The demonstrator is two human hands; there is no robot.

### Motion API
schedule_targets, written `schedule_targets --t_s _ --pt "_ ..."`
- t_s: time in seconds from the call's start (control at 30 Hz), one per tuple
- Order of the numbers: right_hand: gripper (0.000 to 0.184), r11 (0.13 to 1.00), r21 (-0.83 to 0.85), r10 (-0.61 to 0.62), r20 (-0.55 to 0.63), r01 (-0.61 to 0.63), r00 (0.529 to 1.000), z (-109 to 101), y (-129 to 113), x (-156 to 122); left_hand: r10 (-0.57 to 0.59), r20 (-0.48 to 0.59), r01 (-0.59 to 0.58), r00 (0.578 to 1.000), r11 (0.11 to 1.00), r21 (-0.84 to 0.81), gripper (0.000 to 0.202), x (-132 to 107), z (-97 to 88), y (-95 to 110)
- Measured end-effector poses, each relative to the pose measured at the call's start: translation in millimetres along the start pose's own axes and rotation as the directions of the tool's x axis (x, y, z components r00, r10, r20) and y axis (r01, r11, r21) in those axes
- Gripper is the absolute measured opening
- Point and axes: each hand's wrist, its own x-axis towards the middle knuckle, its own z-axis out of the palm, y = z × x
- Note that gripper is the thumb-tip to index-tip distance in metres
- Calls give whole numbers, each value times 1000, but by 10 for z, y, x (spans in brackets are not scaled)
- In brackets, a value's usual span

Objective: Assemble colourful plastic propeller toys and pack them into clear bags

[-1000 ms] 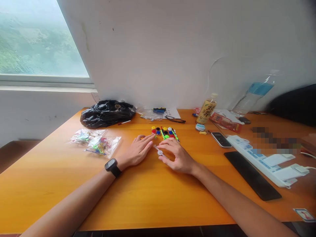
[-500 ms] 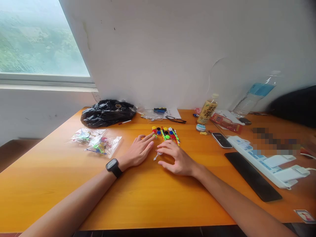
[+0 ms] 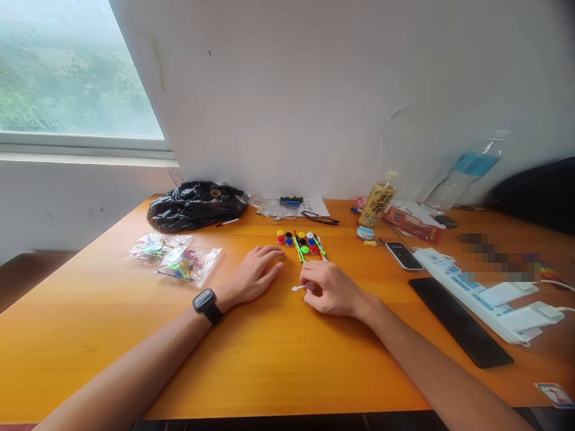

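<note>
My right hand (image 3: pixel 335 288) is closed in a pinch on a small white arrow-tipped plastic piece (image 3: pixel 298 288), whose point sticks out to the left. Part of that piece is hidden by the fingers. Flat on the table lies my left hand (image 3: pixel 255 274), fingers stretched out and thumb apart, with a black watch (image 3: pixel 207 304) on its wrist. Just beyond both hands are small round plastic pieces in several colours, among them a yellow one (image 3: pixel 280 233) and a black one (image 3: pixel 302 242). Thin green and yellow sticks (image 3: pixel 298 246) lie among them, with more sticks (image 3: pixel 320 246) to the right.
Two clear bags of coloured parts (image 3: pixel 191 266) lie left, before a black plastic bag (image 3: pixel 195 206). Eyeglasses (image 3: pixel 320 218) and a tea bottle (image 3: pixel 378 200) stand at the back. Rightward are a phone-like device (image 3: pixel 403 255), a power strip (image 3: pixel 467 293) and a black slab (image 3: pixel 460 320).
My right hand has closed on the white arrow-tipped piece and shifted slightly right with it. My left fingers have drawn back a little from the round pieces.
</note>
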Motion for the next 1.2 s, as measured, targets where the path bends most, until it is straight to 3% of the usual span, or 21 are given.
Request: schedule_targets --t_s 0.2,0.4,0.53,0.77,0.8,0.87,0.97,1.03,1.13,1.2 --pt "20 990 -23 141 248 -139 959 -265 81 -28 -17 -56 12 998 996 -85 28 6 15 6" --pt "15 938 -109 344 382 -328 858 -520 294 -106 -22 -48 17 999 995 -98 26 0 25 6" --pt "14 898 -165 440 379 -409 814 -647 434 -159 -6 -46 1 999 994 -108 23 -4 43 3" --pt "14 758 -382 639 272 -529 720 -858 648 -266 16 -25 -19 1000 992 -123 21 -8 77 5" --pt "14 745 -403 647 240 -532 724 -883 667 -277 24 -23 -27 999 991 -131 20 -6 80 15" --pt "16 751 -409 611 134 -518 780 -896 678 -271 49 -20 -52 999 986 -156 19 -3 83 49" --pt "19 850 -317 408 -106 -420 907 -767 602 -168 98 4 -94 995 971 -218 17 -8 84 118" --pt "16 931 -220 246 -211 -291 946 -578 503 -59 120 30 -108 992 960 -258 17 -16 87 156" --pt "20 968 -219 73 -219 -122 973 -244 359 86 103 26 -94 994 964 -248 18 -21 100 173" --pt "26 961 -263 36 -192 -87 981 -68 298 141 87 1 -85 996 976 -201 19 -14 112 161"
